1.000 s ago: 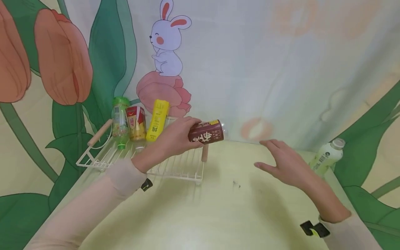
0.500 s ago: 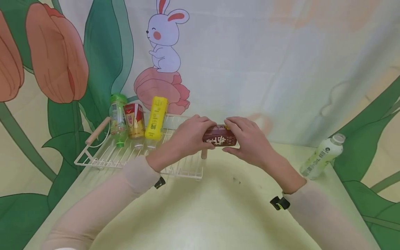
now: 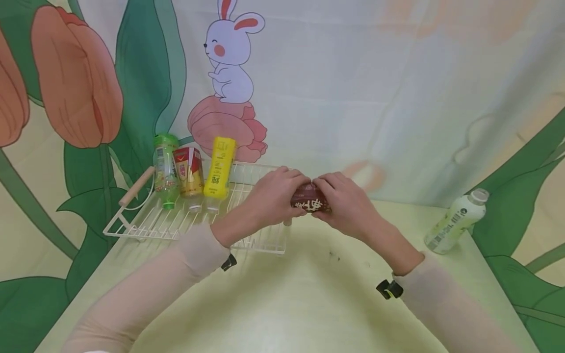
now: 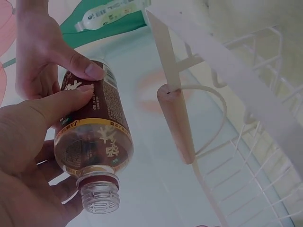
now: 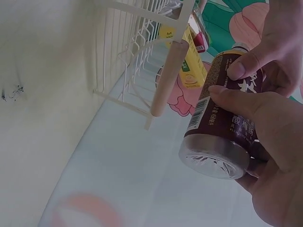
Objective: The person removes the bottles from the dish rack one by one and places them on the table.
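Note:
A plastic drink bottle (image 3: 308,200) with a dark maroon label lies sideways between my two hands, just right of the rack. My left hand (image 3: 275,193) grips its neck half, and my right hand (image 3: 346,203) grips the half with the base. In the left wrist view the bottle (image 4: 92,146) shows its clear shoulder and ridged, see-through neck end pointing down. Both thumbs press on the label, close together. From the right wrist view, the clear base of the bottle (image 5: 215,158) faces me. Some label is hidden under the fingers.
Left of my hands stands a white wire rack (image 3: 152,230) with wooden handles. On it lean a green bottle (image 3: 166,169), a red and gold bottle (image 3: 190,171) and a yellow bottle (image 3: 220,169). A pale green bottle (image 3: 456,220) stands at the table's right edge.
My right hand has come in from the right and taken hold of the base end of the bottle. My left hand, with the bottle, has shifted slightly right.

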`<state>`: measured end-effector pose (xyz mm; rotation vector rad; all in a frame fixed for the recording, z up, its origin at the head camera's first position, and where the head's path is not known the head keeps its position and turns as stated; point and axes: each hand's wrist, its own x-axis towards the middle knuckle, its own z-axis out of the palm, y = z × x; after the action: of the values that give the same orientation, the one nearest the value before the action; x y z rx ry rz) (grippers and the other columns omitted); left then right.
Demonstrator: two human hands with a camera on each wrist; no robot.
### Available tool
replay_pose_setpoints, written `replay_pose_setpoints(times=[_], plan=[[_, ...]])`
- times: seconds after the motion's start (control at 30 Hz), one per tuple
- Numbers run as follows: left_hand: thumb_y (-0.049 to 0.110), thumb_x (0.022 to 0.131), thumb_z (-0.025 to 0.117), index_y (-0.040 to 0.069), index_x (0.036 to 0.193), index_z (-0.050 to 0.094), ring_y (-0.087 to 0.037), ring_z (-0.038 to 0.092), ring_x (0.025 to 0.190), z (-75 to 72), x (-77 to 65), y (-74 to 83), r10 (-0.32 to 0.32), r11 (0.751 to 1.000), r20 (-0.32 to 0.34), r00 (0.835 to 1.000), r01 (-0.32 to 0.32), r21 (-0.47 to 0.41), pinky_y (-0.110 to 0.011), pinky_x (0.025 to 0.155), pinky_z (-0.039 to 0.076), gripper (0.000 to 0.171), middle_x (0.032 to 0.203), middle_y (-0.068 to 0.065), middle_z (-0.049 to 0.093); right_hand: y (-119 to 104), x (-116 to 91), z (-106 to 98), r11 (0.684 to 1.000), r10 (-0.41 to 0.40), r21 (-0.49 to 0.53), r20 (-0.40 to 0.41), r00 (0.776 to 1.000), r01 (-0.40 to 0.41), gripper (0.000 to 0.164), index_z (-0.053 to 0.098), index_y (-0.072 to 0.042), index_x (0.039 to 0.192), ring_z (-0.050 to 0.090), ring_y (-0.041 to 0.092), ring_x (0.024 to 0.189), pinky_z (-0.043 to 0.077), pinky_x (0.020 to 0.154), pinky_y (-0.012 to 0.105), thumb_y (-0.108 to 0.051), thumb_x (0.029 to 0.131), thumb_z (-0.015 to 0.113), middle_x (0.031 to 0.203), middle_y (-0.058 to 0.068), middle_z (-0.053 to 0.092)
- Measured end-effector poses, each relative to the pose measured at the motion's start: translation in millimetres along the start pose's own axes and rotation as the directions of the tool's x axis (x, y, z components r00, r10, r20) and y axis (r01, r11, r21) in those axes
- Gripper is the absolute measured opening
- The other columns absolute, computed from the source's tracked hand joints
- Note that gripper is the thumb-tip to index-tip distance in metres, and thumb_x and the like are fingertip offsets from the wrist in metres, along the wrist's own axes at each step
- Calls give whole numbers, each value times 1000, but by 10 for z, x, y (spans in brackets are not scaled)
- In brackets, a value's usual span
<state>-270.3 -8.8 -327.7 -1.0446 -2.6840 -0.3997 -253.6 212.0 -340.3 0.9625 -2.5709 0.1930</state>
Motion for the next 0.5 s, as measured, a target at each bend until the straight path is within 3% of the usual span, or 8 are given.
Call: replay_pose_setpoints(times=[0.5], plan=[[40,85,90,15,135,69,-20,56,104,83,-48,45,17,998,-45,999,-15,59,-33,90,51,60,125,1,71,26,-19,3,1000,-21,10,-5,1000,21,66,67,-1,131,61,32,117,55,99,46,-28,79,97,125,12,69]])
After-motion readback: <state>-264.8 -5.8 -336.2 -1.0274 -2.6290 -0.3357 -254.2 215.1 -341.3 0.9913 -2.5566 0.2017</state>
